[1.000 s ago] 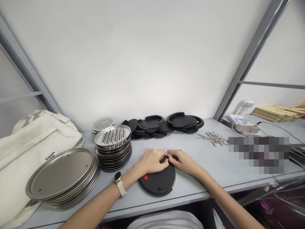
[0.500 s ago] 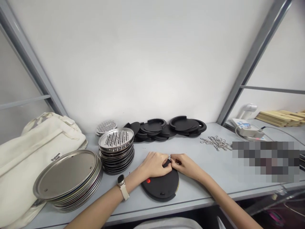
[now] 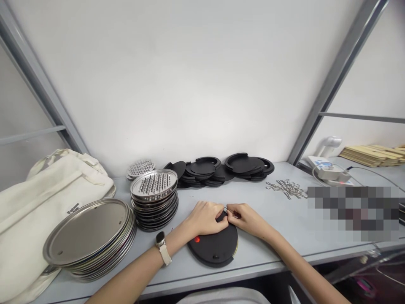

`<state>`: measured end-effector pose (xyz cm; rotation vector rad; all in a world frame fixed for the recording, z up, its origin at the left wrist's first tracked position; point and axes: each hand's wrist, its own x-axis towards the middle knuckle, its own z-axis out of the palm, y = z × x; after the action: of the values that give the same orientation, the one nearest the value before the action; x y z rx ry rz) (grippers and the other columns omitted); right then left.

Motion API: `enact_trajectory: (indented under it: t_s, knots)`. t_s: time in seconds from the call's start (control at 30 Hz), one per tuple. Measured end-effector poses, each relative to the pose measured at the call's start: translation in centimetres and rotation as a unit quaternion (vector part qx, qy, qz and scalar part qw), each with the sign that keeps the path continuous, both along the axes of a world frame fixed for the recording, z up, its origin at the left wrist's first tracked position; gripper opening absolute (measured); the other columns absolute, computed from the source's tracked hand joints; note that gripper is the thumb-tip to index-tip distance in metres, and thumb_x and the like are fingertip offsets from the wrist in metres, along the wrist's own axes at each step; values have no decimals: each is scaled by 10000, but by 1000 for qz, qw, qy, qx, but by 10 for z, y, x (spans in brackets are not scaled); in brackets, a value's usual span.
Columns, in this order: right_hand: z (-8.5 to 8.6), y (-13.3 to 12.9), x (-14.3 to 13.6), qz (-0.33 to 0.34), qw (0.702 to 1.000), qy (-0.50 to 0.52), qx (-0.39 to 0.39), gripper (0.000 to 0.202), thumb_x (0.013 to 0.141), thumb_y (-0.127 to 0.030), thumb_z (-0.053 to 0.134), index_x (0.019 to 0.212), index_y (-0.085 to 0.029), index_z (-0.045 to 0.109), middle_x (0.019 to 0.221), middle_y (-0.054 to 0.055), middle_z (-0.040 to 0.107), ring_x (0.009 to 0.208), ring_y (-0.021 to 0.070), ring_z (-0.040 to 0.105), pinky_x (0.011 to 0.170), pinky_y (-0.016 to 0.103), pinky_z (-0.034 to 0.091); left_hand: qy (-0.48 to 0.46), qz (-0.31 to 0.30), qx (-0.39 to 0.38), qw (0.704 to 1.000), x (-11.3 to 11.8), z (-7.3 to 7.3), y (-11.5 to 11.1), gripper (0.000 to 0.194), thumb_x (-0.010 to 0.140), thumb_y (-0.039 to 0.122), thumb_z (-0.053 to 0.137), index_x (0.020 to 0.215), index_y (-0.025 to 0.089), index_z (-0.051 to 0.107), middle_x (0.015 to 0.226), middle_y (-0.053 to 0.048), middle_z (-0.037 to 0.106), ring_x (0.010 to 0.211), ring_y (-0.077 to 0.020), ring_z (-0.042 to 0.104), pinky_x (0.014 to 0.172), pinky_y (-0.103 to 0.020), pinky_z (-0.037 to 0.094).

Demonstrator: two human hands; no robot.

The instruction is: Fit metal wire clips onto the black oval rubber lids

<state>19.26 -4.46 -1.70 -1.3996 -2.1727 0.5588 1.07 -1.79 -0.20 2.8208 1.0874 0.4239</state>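
A flat, round black disc (image 3: pixel 215 249) with a red dot and a small dark slot lies near the table's front edge. A thin yellow edge shows along its right side. My left hand (image 3: pixel 207 217), a watch on its wrist, is closed over the disc's far end, thumb pressing on top. At that same end my right hand (image 3: pixel 245 217) pinches a small wire loop (image 3: pixel 225 209), mostly hidden by the fingertips. The two hands almost touch. To the right lies a pile of metal wire hooks (image 3: pixel 287 188).
Left of my hands stand a stack of round metal graters (image 3: pixel 154 185) and a stack of round metal plates (image 3: pixel 90 230), beside a cream cloth bag (image 3: pixel 63 185). Black round holders (image 3: pixel 204 169) line the wall. A white device (image 3: pixel 327 169) and wooden pieces (image 3: pixel 367 155) are far right.
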Motion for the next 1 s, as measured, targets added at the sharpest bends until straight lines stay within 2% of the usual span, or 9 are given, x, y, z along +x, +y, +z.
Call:
enact_trajectory:
  t_s: [0.17,0.3,0.43,0.57,0.77,0.87,1.0]
  knots:
    - [-2,-4,-3,14,1000,7,-11,253,805,-215,410,578,-187,301,550,-66,275,538,84,256,498,210,209,-15,14,21,1000,-4,1,6,216,825,352,494,692,188,541,661,1,612,580,-144,538,518,-268,254]
    - [-2,-5,-5,-2,1000,24,15,278,861,-243,379,594,-190,317,549,-66,285,527,88,271,503,214,226,-10,17,24,1000,-6,1,10,219,835,351,492,705,184,551,658,-3,605,577,-141,533,520,-270,252]
    - [-1,-4,-5,-15,999,32,36,303,922,-295,338,639,-192,371,569,-51,376,536,100,337,522,221,276,-7,-8,23,1000,-6,-1,8,200,829,339,494,717,184,554,672,-4,612,571,-139,529,520,-272,249]
    - [-2,-3,-4,13,1000,12,23,317,945,-301,319,668,-189,425,615,-22,497,555,113,417,561,227,326,-4,-46,31,998,-7,-3,7,192,819,323,495,689,186,532,668,2,609,562,-131,520,521,-274,245]
    - [-2,-2,-2,34,999,-3,13,334,957,-302,297,711,-188,493,669,17,572,600,139,489,602,241,359,-1,-46,37,998,-8,-4,7,212,815,339,490,662,192,487,651,18,597,561,-133,530,513,-279,241]
    - [-1,-2,-2,35,999,-6,11,335,957,-305,295,731,-186,513,676,19,575,598,139,488,606,244,362,-5,-25,35,999,-7,-3,7,159,802,364,508,780,207,513,682,19,610,595,-156,563,516,-277,257]
    - [-1,-2,-2,34,999,-4,14,328,955,-299,300,733,-185,515,661,11,561,587,134,478,592,241,360,1,-3,35,999,-7,-1,5,267,805,403,504,998,218,504,717,5,631,645,-202,602,542,-278,301]
